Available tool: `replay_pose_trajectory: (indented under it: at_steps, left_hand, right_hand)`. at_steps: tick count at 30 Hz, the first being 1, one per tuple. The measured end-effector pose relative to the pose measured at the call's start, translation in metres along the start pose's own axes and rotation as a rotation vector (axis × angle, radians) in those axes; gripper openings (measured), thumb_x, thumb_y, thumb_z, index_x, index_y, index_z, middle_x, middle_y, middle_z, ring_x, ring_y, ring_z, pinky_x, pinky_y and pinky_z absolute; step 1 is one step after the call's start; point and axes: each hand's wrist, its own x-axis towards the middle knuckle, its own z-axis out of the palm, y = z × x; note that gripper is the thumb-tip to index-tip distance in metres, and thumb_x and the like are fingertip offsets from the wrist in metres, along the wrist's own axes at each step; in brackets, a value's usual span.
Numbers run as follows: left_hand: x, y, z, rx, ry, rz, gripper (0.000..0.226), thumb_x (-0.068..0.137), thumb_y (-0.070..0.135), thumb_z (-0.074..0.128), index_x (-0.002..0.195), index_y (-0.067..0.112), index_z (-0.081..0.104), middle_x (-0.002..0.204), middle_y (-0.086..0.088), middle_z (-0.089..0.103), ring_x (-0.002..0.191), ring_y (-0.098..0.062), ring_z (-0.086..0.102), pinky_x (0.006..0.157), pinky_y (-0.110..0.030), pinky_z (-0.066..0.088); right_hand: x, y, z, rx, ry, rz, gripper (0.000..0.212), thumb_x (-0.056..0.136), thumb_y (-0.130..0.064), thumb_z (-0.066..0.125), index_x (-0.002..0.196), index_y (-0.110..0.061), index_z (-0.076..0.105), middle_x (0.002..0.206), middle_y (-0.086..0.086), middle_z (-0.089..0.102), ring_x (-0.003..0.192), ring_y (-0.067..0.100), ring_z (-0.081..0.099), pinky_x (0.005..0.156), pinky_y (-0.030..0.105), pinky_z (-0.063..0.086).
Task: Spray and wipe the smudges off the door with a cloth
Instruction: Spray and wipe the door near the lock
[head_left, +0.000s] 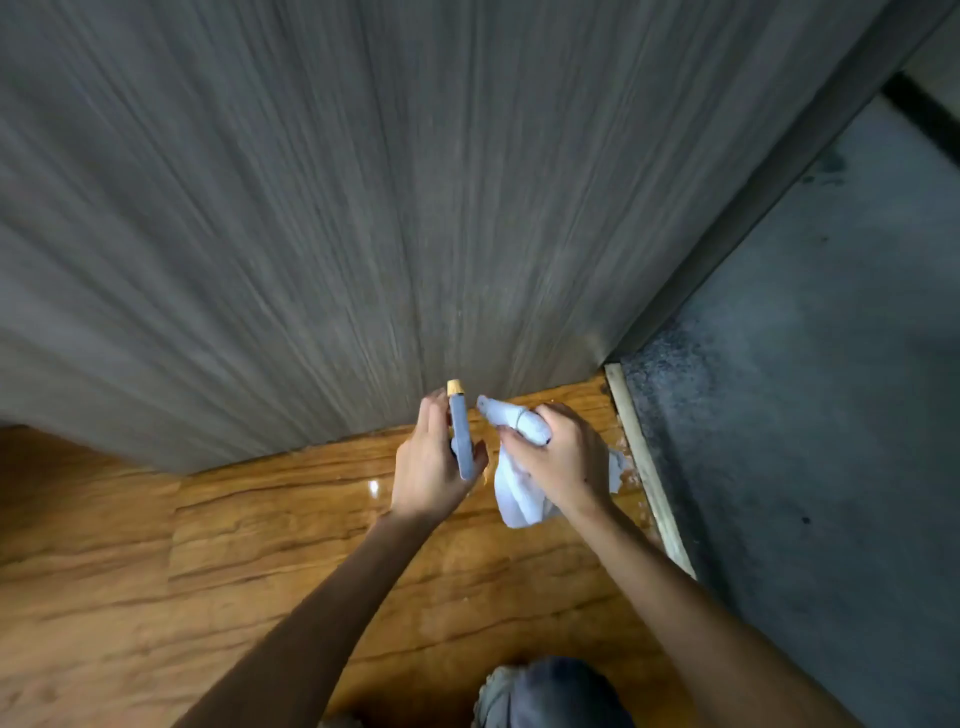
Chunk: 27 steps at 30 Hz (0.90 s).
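Observation:
A grey wood-grain door (363, 208) fills the upper part of the head view, its bottom edge meeting the floor. My left hand (431, 467) grips a blue spray bottle head (461, 441) with a yellow nozzle pointing at the door's lower part. The bottle's body is hidden behind the hand. Just to the right, my right hand (561, 457) holds a bunched white cloth (519, 493), one end poking up past the fingers and the rest hanging below the palm. Both hands are close together near the door's bottom right corner.
Glossy orange-brown wood-pattern floor (260, 545) lies under the hands. A pale threshold strip (649, 467) runs along the right, with dark grey rough flooring (805, 415) beyond it. The door frame (753, 197) rises at the right. My knee in blue denim (556, 691) shows at the bottom.

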Motion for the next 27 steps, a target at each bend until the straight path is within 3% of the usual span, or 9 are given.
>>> replay_pose_trajectory:
  at_steps: [3, 6, 9, 12, 15, 17, 20, 27]
  left_hand:
    - [-0.011, 0.087, -0.078, 0.006, -0.021, 0.004, 0.058, 0.077, 0.022, 0.072, 0.127, 0.008, 0.046, 0.116, -0.005, 0.051, 0.084, -0.029, 0.061, 0.056, -0.031, 0.041]
    - [-0.033, 0.174, -0.165, 0.004, -0.033, -0.02, 0.06, 0.078, 0.021, 0.071, 0.13, 0.006, 0.045, 0.111, -0.007, 0.051, 0.081, -0.03, 0.061, 0.054, -0.033, 0.044]
    - [-0.064, 0.246, -0.251, 0.016, -0.039, -0.041, 0.061, 0.077, 0.03, 0.064, 0.131, 0.01, 0.042, 0.108, -0.003, 0.049, 0.085, -0.028, 0.062, 0.054, -0.041, 0.051]
    - [-0.094, 0.304, -0.341, 0.018, 0.029, -0.129, 0.061, 0.075, 0.03, 0.062, 0.13, 0.009, 0.045, 0.109, -0.002, 0.05, 0.089, -0.026, 0.063, 0.056, -0.041, 0.052]
    - [-0.122, 0.341, -0.414, 0.036, 0.12, -0.19, 0.06, 0.073, 0.033, 0.061, 0.128, 0.012, 0.046, 0.108, -0.001, 0.051, 0.087, -0.024, 0.063, 0.056, -0.04, 0.052]
    - [-0.138, 0.354, -0.461, 0.051, 0.18, -0.217, 0.062, 0.073, 0.035, 0.061, 0.128, 0.012, 0.045, 0.112, -0.003, 0.052, 0.089, -0.025, 0.063, 0.058, -0.041, 0.054]
    - [-0.152, 0.356, -0.516, 0.08, 0.262, -0.228, 0.064, 0.074, 0.029, 0.071, 0.129, 0.008, 0.046, 0.117, -0.006, 0.053, 0.093, -0.026, 0.061, 0.063, -0.038, 0.053]
    - [-0.167, 0.297, -0.625, 0.129, 0.394, -0.287, 0.06, 0.075, 0.017, 0.078, 0.124, 0.002, 0.048, 0.111, -0.009, 0.053, 0.087, -0.018, 0.053, 0.065, -0.022, 0.037]
  right_hand:
    - [-0.005, -0.073, -0.09, 0.019, -0.055, 0.05, 0.03, 0.077, -0.041, 0.071, 0.062, -0.023, 0.053, 0.064, -0.008, 0.06, 0.057, 0.008, 0.046, 0.051, 0.008, 0.024]
    - [-0.021, -0.148, -0.175, 0.077, -0.102, 0.085, 0.027, 0.077, -0.049, 0.062, 0.064, -0.027, 0.052, 0.064, -0.011, 0.057, 0.059, 0.007, 0.05, 0.052, 0.01, 0.028]
    - [-0.04, -0.223, -0.253, 0.102, -0.153, 0.09, 0.023, 0.079, -0.047, 0.066, 0.069, -0.028, 0.056, 0.069, -0.015, 0.059, 0.062, 0.002, 0.052, 0.055, 0.013, 0.033]
    - [-0.058, -0.298, -0.319, 0.13, -0.211, 0.068, 0.028, 0.077, -0.056, 0.059, 0.073, -0.029, 0.058, 0.072, -0.017, 0.061, 0.065, 0.003, 0.055, 0.055, 0.019, 0.042]
    - [-0.073, -0.368, -0.354, 0.16, -0.307, -0.005, 0.026, 0.078, -0.054, 0.068, 0.079, -0.028, 0.062, 0.076, -0.016, 0.065, 0.067, 0.002, 0.056, 0.056, 0.022, 0.043]
    - [-0.078, -0.419, -0.369, 0.172, -0.359, -0.1, 0.023, 0.078, -0.047, 0.075, 0.089, -0.028, 0.066, 0.086, -0.013, 0.069, 0.074, 0.003, 0.058, 0.061, 0.018, 0.039]
    - [-0.079, -0.487, -0.371, 0.166, -0.44, -0.215, 0.038, 0.08, -0.046, 0.074, 0.11, -0.024, 0.067, 0.106, -0.008, 0.07, 0.093, 0.011, 0.064, 0.069, 0.018, 0.041]
    - [-0.086, -0.613, -0.327, 0.072, -0.516, -0.351, 0.065, 0.085, -0.055, 0.064, 0.141, -0.028, 0.043, 0.128, -0.003, 0.062, 0.113, 0.018, 0.06, 0.085, 0.028, 0.047]
